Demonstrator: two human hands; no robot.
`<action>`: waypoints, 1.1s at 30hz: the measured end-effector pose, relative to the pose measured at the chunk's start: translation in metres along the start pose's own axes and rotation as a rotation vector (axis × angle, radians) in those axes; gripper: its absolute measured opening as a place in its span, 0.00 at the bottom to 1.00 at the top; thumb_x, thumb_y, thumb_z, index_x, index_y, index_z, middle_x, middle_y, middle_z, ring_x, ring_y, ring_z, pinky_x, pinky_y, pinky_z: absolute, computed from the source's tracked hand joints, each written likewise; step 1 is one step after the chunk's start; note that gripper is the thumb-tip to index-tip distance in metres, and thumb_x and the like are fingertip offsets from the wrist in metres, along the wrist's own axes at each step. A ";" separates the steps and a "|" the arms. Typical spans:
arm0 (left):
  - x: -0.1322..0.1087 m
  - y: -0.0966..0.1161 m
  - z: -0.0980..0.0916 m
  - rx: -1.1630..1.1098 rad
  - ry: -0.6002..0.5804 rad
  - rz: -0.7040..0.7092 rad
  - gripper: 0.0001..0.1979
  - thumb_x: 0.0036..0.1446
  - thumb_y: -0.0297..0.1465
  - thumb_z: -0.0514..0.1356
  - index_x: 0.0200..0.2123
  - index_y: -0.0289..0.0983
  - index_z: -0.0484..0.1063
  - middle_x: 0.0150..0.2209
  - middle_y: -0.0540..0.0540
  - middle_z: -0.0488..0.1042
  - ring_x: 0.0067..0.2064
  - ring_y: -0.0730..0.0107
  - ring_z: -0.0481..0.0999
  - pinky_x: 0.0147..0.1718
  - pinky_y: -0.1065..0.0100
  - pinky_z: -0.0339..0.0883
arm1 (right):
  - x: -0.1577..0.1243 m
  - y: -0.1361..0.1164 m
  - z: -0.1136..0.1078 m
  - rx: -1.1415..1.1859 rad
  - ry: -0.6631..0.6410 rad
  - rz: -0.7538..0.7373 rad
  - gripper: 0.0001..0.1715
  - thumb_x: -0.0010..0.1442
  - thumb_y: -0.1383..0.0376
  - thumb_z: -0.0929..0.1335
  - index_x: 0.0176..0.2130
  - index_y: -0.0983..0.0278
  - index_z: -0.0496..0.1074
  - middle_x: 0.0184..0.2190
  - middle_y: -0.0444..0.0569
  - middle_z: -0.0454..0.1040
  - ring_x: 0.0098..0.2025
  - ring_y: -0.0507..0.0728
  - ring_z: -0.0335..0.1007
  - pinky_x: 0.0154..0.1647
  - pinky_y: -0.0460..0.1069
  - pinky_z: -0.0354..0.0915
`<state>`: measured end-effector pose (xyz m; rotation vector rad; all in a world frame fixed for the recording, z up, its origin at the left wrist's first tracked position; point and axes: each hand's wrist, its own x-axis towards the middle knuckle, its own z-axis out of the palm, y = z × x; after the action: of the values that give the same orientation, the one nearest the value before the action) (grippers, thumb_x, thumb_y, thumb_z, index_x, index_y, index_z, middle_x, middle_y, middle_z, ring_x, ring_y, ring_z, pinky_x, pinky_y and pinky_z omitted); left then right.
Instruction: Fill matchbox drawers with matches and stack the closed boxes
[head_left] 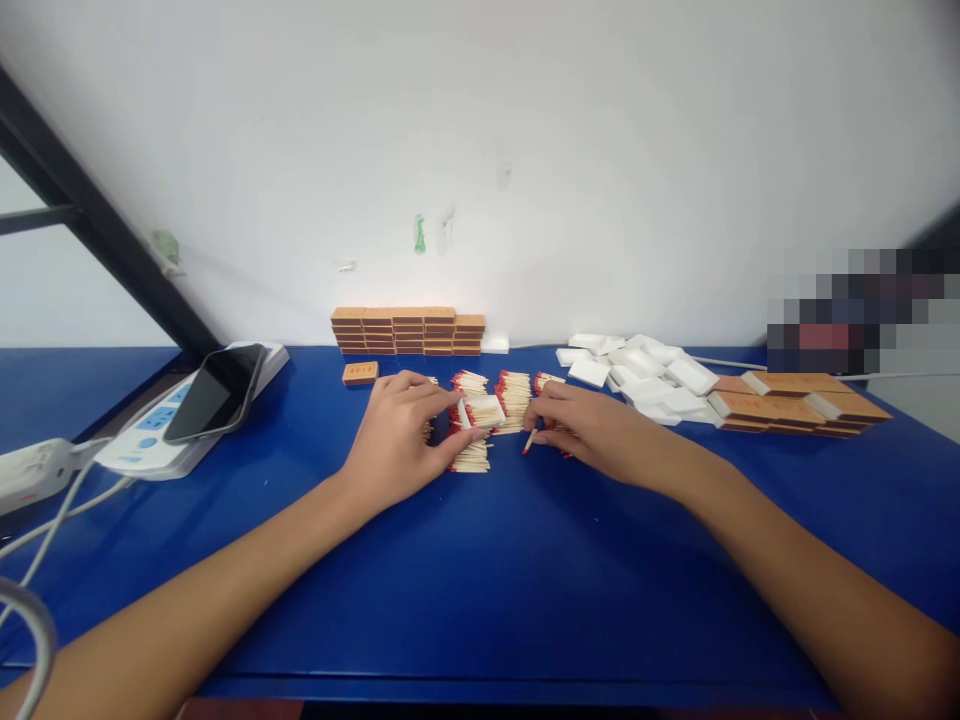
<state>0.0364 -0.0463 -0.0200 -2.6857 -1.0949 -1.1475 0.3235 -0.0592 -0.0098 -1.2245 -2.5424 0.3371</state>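
Note:
My left hand point(409, 425) is closed on a small white matchbox tray point(491, 404) with matches lying in it, thumb in front and fingers behind. Beneath and around that tray, red-tipped matches point(471, 458) lie in rows on the blue table. Another row of matches point(514, 392) runs just to the right. My right hand point(581, 420) pinches a match point(529, 440) between thumb and fingers, its red head pointing down toward the table. More matches are partly hidden behind and under my right hand.
Filled-looking matchboxes point(409, 332) stand stacked by the wall, with a single matchbox point(361, 373) in front. White trays point(637, 372) are heaped at right, beside orange matchbox sleeves point(795, 405). At left, a phone point(217, 392) rests on a power strip point(142, 445) with cables.

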 end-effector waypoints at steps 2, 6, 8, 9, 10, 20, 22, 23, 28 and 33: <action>0.000 0.000 0.000 0.003 0.001 0.002 0.18 0.62 0.44 0.70 0.48 0.38 0.82 0.42 0.42 0.84 0.47 0.53 0.77 0.47 0.52 0.69 | 0.000 -0.001 -0.001 -0.004 -0.008 0.000 0.08 0.71 0.67 0.65 0.40 0.60 0.73 0.39 0.49 0.70 0.35 0.55 0.68 0.36 0.50 0.63; 0.000 0.000 0.000 0.008 -0.008 0.000 0.18 0.62 0.44 0.70 0.48 0.38 0.82 0.42 0.42 0.84 0.48 0.52 0.77 0.48 0.52 0.69 | -0.001 -0.002 0.001 -0.026 -0.031 0.020 0.09 0.71 0.68 0.63 0.38 0.61 0.71 0.39 0.50 0.71 0.38 0.57 0.69 0.38 0.51 0.63; 0.000 0.000 0.000 0.009 -0.016 -0.008 0.18 0.62 0.44 0.70 0.48 0.38 0.82 0.42 0.42 0.84 0.49 0.52 0.77 0.48 0.52 0.69 | -0.001 -0.003 0.003 -0.019 -0.036 0.031 0.09 0.71 0.67 0.62 0.38 0.61 0.69 0.40 0.51 0.72 0.39 0.58 0.69 0.39 0.52 0.65; 0.000 0.000 0.000 0.010 -0.019 -0.012 0.18 0.62 0.44 0.70 0.48 0.39 0.82 0.42 0.43 0.84 0.50 0.51 0.77 0.49 0.52 0.69 | -0.002 -0.004 0.003 -0.014 -0.036 0.035 0.10 0.72 0.66 0.62 0.37 0.61 0.69 0.40 0.51 0.72 0.40 0.58 0.69 0.40 0.53 0.65; -0.001 -0.001 0.000 0.010 -0.021 -0.015 0.18 0.62 0.44 0.70 0.48 0.39 0.82 0.42 0.43 0.84 0.50 0.51 0.77 0.49 0.52 0.69 | -0.003 -0.005 0.003 -0.012 -0.035 0.036 0.10 0.72 0.65 0.62 0.37 0.60 0.68 0.40 0.51 0.72 0.40 0.58 0.69 0.40 0.53 0.66; -0.001 0.002 0.001 0.003 -0.035 0.018 0.17 0.63 0.44 0.69 0.47 0.38 0.82 0.41 0.43 0.84 0.50 0.52 0.76 0.52 0.50 0.67 | 0.000 -0.034 -0.004 0.053 0.212 0.059 0.11 0.77 0.59 0.58 0.42 0.59 0.64 0.42 0.51 0.70 0.38 0.57 0.68 0.41 0.54 0.66; -0.001 0.005 0.001 -0.020 -0.058 0.036 0.17 0.62 0.44 0.70 0.47 0.38 0.81 0.40 0.44 0.83 0.50 0.53 0.76 0.53 0.50 0.65 | 0.002 -0.041 0.001 0.054 0.223 0.039 0.10 0.77 0.60 0.59 0.42 0.59 0.64 0.42 0.51 0.70 0.39 0.57 0.69 0.41 0.53 0.67; -0.001 0.007 0.001 -0.034 -0.071 0.042 0.17 0.62 0.44 0.70 0.48 0.38 0.81 0.40 0.45 0.83 0.49 0.54 0.76 0.53 0.50 0.65 | 0.003 -0.043 0.004 0.045 0.218 0.031 0.10 0.76 0.61 0.59 0.42 0.60 0.63 0.42 0.51 0.70 0.39 0.57 0.69 0.41 0.53 0.67; 0.000 0.011 0.001 -0.062 -0.087 0.047 0.18 0.62 0.44 0.70 0.49 0.38 0.81 0.40 0.45 0.83 0.48 0.55 0.77 0.53 0.51 0.65 | 0.004 -0.044 0.015 -0.042 0.186 0.012 0.08 0.76 0.63 0.59 0.42 0.60 0.64 0.41 0.50 0.69 0.37 0.57 0.70 0.40 0.53 0.66; -0.001 0.010 0.001 -0.061 -0.086 0.053 0.19 0.63 0.44 0.69 0.50 0.38 0.80 0.40 0.45 0.83 0.48 0.55 0.77 0.54 0.51 0.65 | 0.003 -0.040 0.013 0.015 0.159 -0.006 0.08 0.77 0.62 0.60 0.45 0.61 0.66 0.43 0.50 0.70 0.39 0.56 0.71 0.40 0.53 0.66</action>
<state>0.0429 -0.0535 -0.0192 -2.8173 -1.0081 -1.0841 0.2882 -0.0819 -0.0082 -1.1878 -2.4040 0.2458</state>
